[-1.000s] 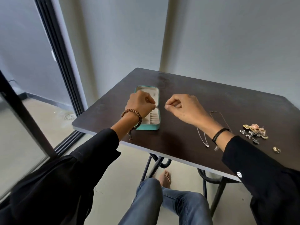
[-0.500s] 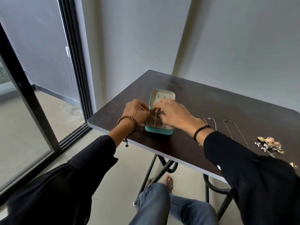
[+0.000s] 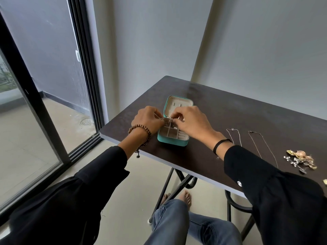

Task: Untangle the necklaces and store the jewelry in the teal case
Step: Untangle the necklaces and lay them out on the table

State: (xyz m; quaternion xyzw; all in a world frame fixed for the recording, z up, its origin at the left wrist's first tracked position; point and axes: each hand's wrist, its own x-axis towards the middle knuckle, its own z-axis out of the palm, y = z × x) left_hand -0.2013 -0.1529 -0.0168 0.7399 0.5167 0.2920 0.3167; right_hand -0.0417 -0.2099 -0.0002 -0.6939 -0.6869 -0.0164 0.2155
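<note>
The teal case (image 3: 172, 141) lies open near the left front edge of the dark table (image 3: 247, 117), its cream compartments showing. Over the case's middle, my left hand (image 3: 147, 119) and my right hand (image 3: 192, 121) meet, both pinching a thin silver necklace (image 3: 167, 119) coiled into a small loop just above the compartments. Two more thin chains lie flat on the table to the right: one (image 3: 234, 137) beside my right wrist and a longer one (image 3: 261, 147) past it. Further right sits a heap of gold and silver jewelry (image 3: 300, 160).
A small gold piece (image 3: 325, 181) lies at the right frame edge. The table's front edge runs just under my forearms, with folding metal legs (image 3: 178, 181) and my knees below. A sliding glass door (image 3: 35, 103) stands to the left and grey walls behind.
Both hands have come together over the open case, carrying the necklace from the table's middle. My view has shifted left, so the loose chains and heap now sit further right.
</note>
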